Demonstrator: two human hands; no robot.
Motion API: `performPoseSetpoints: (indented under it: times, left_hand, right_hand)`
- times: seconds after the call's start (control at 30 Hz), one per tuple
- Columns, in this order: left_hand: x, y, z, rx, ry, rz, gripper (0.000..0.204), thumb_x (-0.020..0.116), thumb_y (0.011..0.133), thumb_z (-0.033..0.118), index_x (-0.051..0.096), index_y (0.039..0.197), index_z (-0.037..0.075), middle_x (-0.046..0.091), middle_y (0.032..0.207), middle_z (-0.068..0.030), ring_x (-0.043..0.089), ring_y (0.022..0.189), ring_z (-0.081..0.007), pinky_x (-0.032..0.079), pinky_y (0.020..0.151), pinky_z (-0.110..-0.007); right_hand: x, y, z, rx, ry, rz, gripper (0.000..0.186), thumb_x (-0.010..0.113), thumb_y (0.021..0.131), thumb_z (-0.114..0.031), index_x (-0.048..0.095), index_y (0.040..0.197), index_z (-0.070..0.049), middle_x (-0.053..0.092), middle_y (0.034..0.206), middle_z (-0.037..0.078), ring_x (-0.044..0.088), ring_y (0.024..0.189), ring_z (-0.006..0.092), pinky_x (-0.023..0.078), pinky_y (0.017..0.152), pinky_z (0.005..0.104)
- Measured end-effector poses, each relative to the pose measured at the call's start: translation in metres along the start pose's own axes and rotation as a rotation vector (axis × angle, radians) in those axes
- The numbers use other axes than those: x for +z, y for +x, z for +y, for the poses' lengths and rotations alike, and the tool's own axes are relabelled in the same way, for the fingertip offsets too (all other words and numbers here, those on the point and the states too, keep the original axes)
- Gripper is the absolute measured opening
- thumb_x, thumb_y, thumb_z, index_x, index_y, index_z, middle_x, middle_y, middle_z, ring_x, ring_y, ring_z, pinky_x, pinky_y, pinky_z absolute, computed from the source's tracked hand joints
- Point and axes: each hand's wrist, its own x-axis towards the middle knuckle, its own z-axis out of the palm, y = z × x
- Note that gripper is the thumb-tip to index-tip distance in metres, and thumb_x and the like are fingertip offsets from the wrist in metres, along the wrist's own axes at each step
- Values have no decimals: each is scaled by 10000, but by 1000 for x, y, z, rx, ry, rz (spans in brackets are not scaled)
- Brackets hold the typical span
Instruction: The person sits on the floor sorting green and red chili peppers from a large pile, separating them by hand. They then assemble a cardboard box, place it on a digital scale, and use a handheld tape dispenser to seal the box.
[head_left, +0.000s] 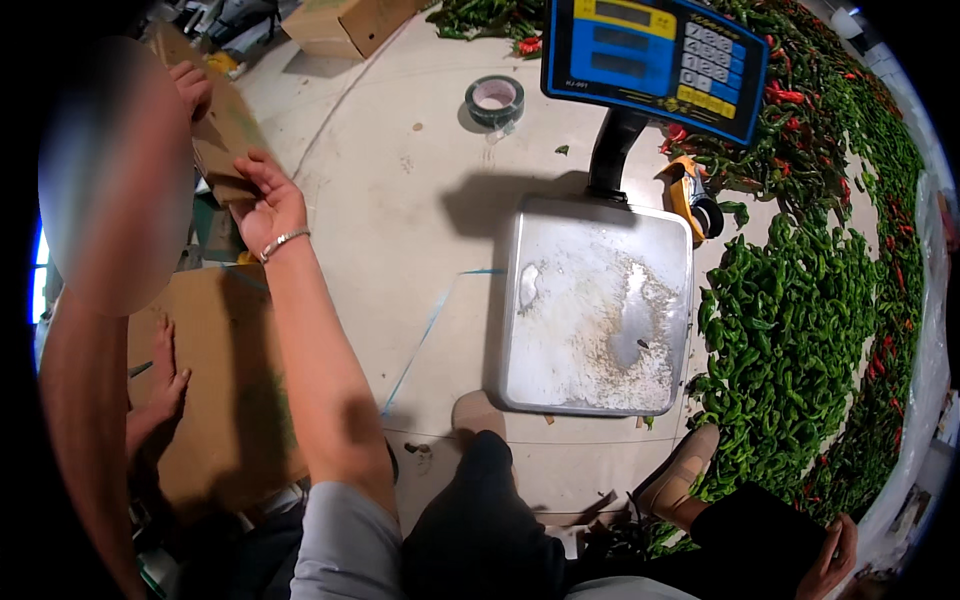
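Observation:
My left hand, with a bracelet at the wrist, reaches up and left and grips the lower end of a long brown cardboard piece. Another person's hand is on the same cardboard, farther up. My right hand is low at the right edge beside my dark-trousered knee, fingers loosely extended, partly cut off, with nothing visible in it. Before me stands a platform scale with a worn, stained metal plate and nothing on it. Its blue and yellow display panel rises behind on a black post.
Green peppers spread over the right side, with red and green ones behind. A tape roll and a yellow tape dispenser lie near the scale. At left, another person's hand touches a large cardboard sheet. A carton stands behind.

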Motion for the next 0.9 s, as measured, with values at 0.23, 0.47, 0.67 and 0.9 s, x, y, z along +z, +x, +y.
performPoseSetpoints:
  times: [0.23, 0.47, 0.67, 0.9]
  left_hand:
    - [62, -136, -59, 1, 142, 430, 349, 433, 896, 288, 525, 1098, 20, 619, 990, -110, 579, 984, -263, 538, 655, -286]
    - [44, -315, 31, -11, 355, 683, 348, 460, 864, 252, 523, 1116, 20, 605, 1023, -132, 587, 967, -278, 536, 687, -326]
    - [17, -374, 68, -75, 110, 537, 345, 474, 819, 57, 478, 1146, -54, 532, 1122, -237, 562, 1000, -362, 541, 645, -339]
    - [45, -387, -14, -167, 630, 654, 304, 547, 816, 71, 514, 1113, 8, 597, 1049, -126, 587, 938, -275, 529, 636, -333]
  right_hand:
    - [5, -37, 33, 2, 314, 129, 239, 460, 931, -146, 580, 1046, 26, 579, 1038, 132, 554, 929, 253, 442, 793, 367]
    - [19, -52, 46, -259, 489, 288, 237, 463, 929, -145, 601, 962, 46, 606, 915, 137, 575, 800, 239, 453, 696, 349]
    - [11, -49, 34, -312, 880, 284, 219, 514, 910, -152, 612, 965, 35, 612, 876, 52, 529, 749, 104, 425, 663, 265]
    - [-35, -43, -80, -936, 894, 63, 297, 637, 752, -96, 595, 1025, 13, 589, 1078, 157, 565, 999, 283, 428, 869, 338]
